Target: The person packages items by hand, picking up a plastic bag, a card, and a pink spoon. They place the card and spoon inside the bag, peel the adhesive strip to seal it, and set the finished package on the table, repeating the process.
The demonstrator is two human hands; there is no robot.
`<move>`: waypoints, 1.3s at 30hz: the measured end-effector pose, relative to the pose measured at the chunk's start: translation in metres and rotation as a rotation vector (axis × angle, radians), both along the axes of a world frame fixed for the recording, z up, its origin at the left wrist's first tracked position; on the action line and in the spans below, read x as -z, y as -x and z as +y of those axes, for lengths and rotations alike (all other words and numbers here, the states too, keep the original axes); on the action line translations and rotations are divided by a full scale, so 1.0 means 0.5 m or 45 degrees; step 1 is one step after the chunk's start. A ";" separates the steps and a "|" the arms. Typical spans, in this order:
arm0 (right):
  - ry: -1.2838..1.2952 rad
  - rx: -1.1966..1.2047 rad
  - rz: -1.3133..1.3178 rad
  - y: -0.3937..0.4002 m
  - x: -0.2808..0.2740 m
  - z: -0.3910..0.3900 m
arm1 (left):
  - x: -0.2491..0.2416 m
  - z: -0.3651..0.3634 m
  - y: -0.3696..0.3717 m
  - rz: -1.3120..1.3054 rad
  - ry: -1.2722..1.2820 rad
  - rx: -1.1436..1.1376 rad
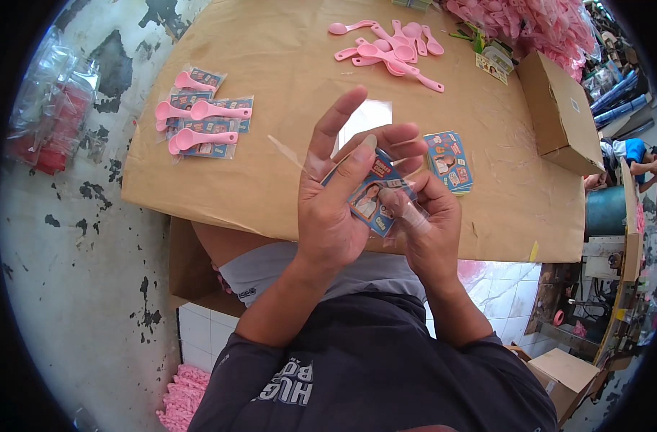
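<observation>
A blue printed card (369, 204) with a picture of a person sits in a clear plastic bag between my hands, above the table's near edge. My left hand (332, 216) grips it from the left, thumb on its face, index finger raised. At the lower right, my right hand (433, 234) pinches the card and the clear plastic. Just right of my hands lies a stack of similar cards (449, 162). Behind my left fingers is a white, flat sheet-like item (377, 115), partly hidden.
Pink measuring spoons (393, 54) lie heaped at the table's far side. On the left, pink spoons rest on bagged cards (202, 137). A cardboard box (559, 111) and a large pile of pink bagged items (530, 25) stand at right. Another person (634, 162) is far right.
</observation>
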State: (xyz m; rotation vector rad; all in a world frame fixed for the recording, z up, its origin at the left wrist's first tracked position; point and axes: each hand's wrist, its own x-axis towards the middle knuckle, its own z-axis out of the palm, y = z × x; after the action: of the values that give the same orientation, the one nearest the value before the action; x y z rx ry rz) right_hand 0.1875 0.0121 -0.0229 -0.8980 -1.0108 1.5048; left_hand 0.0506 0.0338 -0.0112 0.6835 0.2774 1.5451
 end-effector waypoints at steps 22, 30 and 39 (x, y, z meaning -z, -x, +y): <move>-0.176 0.156 -0.123 0.015 0.022 0.008 | 0.005 -0.020 -0.028 0.070 0.054 0.075; -0.520 0.435 -0.506 0.001 -0.009 -0.006 | -0.001 -0.021 -0.008 0.069 0.174 0.047; -0.857 0.123 -1.214 -0.124 -0.105 0.085 | 0.057 0.001 0.090 -0.169 0.413 -0.206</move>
State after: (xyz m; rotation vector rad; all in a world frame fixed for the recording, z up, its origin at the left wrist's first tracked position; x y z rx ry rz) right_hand 0.2494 0.0544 0.0298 -1.1333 -1.9600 0.4999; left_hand 0.0057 0.0342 -0.0395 0.3083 0.4800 1.6430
